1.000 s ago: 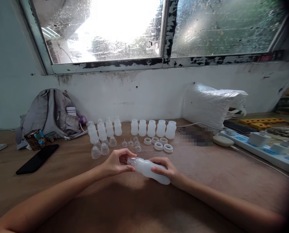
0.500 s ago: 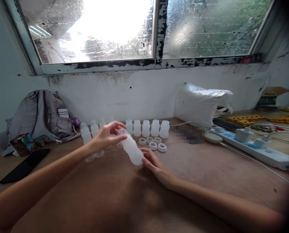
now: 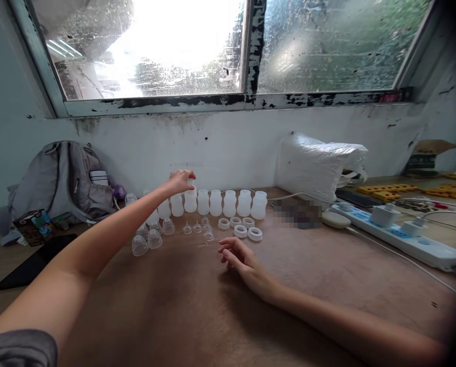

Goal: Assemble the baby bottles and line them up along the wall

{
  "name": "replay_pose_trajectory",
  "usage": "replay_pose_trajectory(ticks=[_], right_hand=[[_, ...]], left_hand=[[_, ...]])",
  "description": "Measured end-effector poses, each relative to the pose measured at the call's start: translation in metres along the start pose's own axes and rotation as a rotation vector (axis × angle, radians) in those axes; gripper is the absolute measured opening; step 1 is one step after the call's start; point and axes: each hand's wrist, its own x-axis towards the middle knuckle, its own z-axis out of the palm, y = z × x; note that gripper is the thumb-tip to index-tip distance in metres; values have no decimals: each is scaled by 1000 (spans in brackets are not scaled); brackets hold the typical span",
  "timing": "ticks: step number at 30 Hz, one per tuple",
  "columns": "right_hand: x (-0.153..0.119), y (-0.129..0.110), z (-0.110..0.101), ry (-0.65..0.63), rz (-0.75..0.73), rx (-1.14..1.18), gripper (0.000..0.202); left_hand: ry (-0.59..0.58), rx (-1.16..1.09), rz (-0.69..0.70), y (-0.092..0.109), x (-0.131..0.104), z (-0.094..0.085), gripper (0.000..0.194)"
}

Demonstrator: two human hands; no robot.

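My left hand (image 3: pixel 180 182) reaches to the back of the table, its fingers closed around the clear capped top of a frosted baby bottle (image 3: pixel 190 201). That bottle stands upright in a row of frosted bottles; the open-topped bottles (image 3: pixel 230 204) are to its right. Other bottles (image 3: pixel 177 205) to the left are partly hidden by my left forearm. My right hand (image 3: pixel 243 260) rests on the table with fingers loosely curled and apart, holding nothing. Just beyond it lie white bottle rings (image 3: pixel 241 231) and clear nipples (image 3: pixel 208 235). Clear dome caps (image 3: pixel 140 246) sit at the left.
A grey backpack (image 3: pixel 67 178), a small carton (image 3: pixel 34 228) and a black phone-like slab (image 3: pixel 21 270) are on the left. Against the wall stands a white plastic-wrapped package (image 3: pixel 312 165). A white power strip (image 3: pixel 404 232) with plugs and cables runs along the right.
My left hand has carried the baby bottle back and left, from tilted in front of me to upright in the row. My right hand has let go of its base and lowered slightly.
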Motion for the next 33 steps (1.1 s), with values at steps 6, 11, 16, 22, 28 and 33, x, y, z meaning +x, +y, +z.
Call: replay_pose_trajectory(ticks=[6, 11, 16, 22, 28, 33], right_hand=[[2, 5, -3, 7, -12, 9, 24], [2, 5, -3, -5, -9, -4, 23], [3, 6, -3, -9, -19, -64, 19], [14, 14, -26, -1, -253, -535, 15], [28, 42, -51, 137, -180, -1113, 34], [33, 54, -54, 155, -90, -1239, 30]], left_hand=[[-43, 59, -91, -8, 12, 25, 35], [-48, 95, -128, -12, 13, 28, 36], [33, 94, -76, -5, 4, 26, 43], [104, 11, 210, 39, -61, 53, 30], [136, -188, 324, 51, -132, 107, 36], [22, -237, 295, 43, -138, 116, 33]])
